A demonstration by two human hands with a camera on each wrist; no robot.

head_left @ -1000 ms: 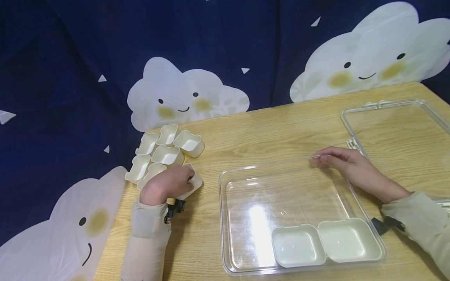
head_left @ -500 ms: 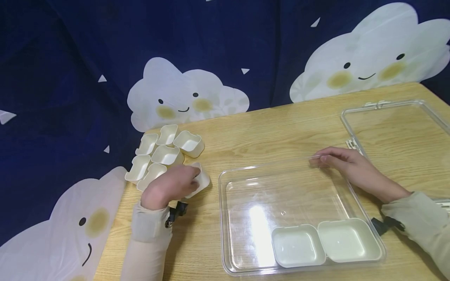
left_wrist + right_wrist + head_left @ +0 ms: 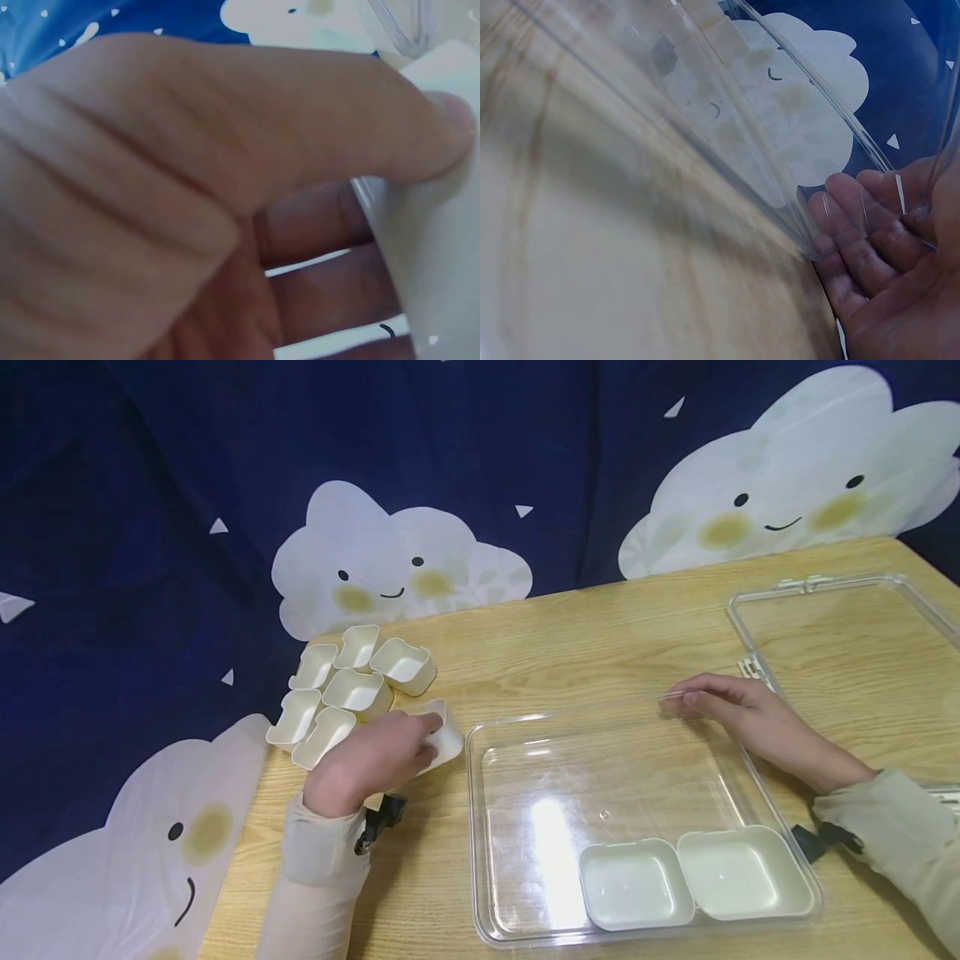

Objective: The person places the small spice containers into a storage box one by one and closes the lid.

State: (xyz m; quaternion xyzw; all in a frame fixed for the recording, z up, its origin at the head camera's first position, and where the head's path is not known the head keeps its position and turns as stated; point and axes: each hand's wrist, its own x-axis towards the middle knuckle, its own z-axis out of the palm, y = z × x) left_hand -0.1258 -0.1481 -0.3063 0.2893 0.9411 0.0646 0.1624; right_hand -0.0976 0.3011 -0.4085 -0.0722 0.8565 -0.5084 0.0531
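Observation:
In the head view my left hand [image 3: 375, 756] pinches a small cream plastic bin [image 3: 447, 735] just left of a large clear plastic box [image 3: 472, 827]. The left wrist view shows the thumb across one face of that bin [image 3: 442, 255], with the other fingers behind it. My right hand [image 3: 738, 714] holds the clear box by its far right corner; in the right wrist view its fingers [image 3: 862, 240] lie along the outside of the transparent wall. Two cream bins, one left [image 3: 637, 889] and one right [image 3: 746, 872], stand side by side along the box's near edge.
Several more cream bins [image 3: 358, 692] cluster at the table's left back, beyond my left hand. A clear lid with clips [image 3: 738, 627] lies at the right. Behind the wooden table [image 3: 585, 652] hangs a dark blue curtain [image 3: 465, 435] with cloud prints.
My left hand has moved right with the cream bin, away from the cluster and up to the clear box's left edge. The right hand and the clear box have stayed put.

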